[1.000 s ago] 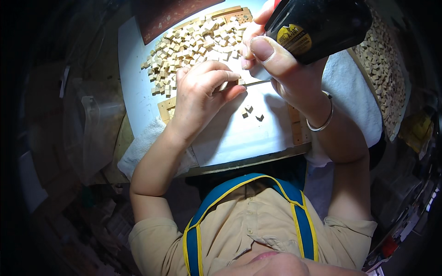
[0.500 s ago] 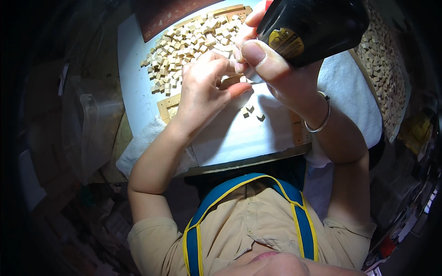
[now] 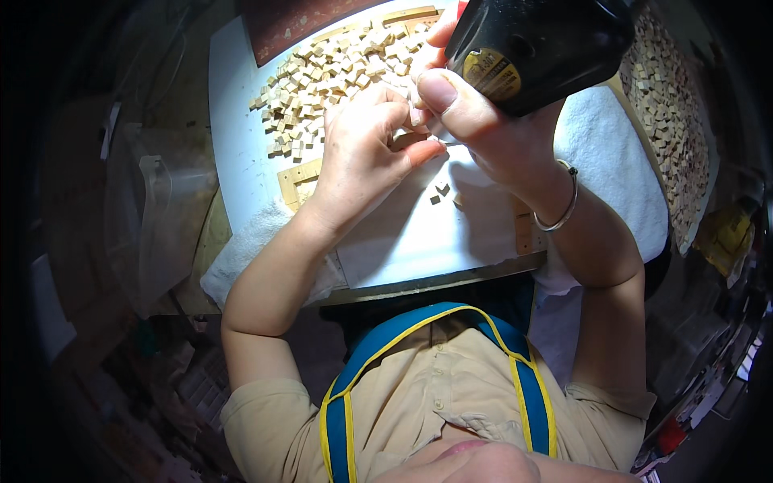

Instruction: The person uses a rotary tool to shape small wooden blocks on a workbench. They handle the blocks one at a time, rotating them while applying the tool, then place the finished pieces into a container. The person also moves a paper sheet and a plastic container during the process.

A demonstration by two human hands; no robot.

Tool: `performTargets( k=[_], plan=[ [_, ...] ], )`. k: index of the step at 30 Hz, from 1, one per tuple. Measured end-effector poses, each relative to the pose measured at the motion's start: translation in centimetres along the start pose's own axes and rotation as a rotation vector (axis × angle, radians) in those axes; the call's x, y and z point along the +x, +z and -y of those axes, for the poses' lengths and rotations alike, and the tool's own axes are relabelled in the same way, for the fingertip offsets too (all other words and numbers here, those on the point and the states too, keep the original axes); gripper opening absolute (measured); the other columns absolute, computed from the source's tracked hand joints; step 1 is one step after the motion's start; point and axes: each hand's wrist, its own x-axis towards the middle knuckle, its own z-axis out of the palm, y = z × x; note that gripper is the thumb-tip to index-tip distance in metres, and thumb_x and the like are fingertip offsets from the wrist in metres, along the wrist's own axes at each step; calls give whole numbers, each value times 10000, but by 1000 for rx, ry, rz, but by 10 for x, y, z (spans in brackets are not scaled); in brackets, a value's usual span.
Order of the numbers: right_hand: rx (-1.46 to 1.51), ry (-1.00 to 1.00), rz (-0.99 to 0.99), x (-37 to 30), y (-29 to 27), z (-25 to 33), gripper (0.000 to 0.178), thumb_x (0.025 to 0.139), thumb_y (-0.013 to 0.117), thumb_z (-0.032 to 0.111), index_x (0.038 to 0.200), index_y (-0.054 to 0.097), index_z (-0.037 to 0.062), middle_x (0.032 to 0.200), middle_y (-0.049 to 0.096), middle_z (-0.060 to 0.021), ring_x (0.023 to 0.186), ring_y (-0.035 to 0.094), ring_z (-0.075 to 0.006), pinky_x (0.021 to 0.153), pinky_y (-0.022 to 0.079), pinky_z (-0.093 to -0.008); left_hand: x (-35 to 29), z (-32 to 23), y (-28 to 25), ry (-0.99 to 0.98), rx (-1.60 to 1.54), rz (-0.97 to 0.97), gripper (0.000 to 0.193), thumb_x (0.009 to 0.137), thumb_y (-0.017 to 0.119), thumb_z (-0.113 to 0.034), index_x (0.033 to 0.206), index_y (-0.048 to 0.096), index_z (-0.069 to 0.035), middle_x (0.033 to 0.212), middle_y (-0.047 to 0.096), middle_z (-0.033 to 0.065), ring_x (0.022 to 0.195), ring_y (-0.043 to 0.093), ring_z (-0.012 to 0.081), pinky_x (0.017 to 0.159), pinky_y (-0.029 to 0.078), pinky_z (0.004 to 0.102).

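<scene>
My left hand (image 3: 362, 149) is closed in a pinch, its fingertips meeting those of my right hand above the work surface. What it pinches, if anything, is hidden. My right hand (image 3: 503, 149), with a bangle on its wrist, has its thumb and fingers bent round a glossy black object (image 3: 564, 48) bearing a round yellow label. That object's kind does not show, and its body covers much of the palm. A small pale translucent piece (image 3: 439, 133) shows by the fingertips. Below the hands, a few small wooden cubes (image 3: 440, 193) lie on a white sheet (image 3: 419, 253).
Many loose wooden cubes (image 3: 298, 105) are heaped at the far left, beside wooden frame strips (image 3: 291, 187). More cubes (image 3: 664, 113) cover a board at the right. White towels (image 3: 604, 161) drape both sides. A dark red panel (image 3: 282, 28) lies at the back.
The black object and my right hand have shifted slightly left in view. Both hands keep the same grip, fingertips together. The surface also appears slightly shifted.
</scene>
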Motion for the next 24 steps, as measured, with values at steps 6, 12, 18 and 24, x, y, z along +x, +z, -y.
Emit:
performTargets(
  k=[6,12,18,24],
  plan=[
    [-167,148,-322,14,12,22,344,861,685,-61,1170,564,26,927,642,-80,691,675,-150,638,598,-288,0,1,-1,24,67,3,289,678,921,-154,817,689,-51,814,651,81,757,641,244,673,514,352],
    [-136,135,-242,9,10,20,355,856,717,-45,1166,556,20,965,646,-75,799,666,-150,733,592,-298,1,0,-2,24,88,12,293,673,919,-151,810,680,-50,812,644,83,765,639,255,678,510,362],
    [261,127,22,-10,0,-10,268,901,629,-41,1128,494,7,1000,586,-88,978,603,-181,913,531,-369,1,-2,-2,35,87,-5,300,669,920,-153,807,675,-48,809,643,86,757,636,265,677,509,366],
    [475,440,-93,-23,-6,-10,228,970,559,76,1159,475,-21,1072,584,-120,1057,597,-211,1002,521,-377,2,-4,-4,33,82,7,303,670,922,-157,807,675,-45,813,644,90,757,635,263,681,511,368]
  ],
)
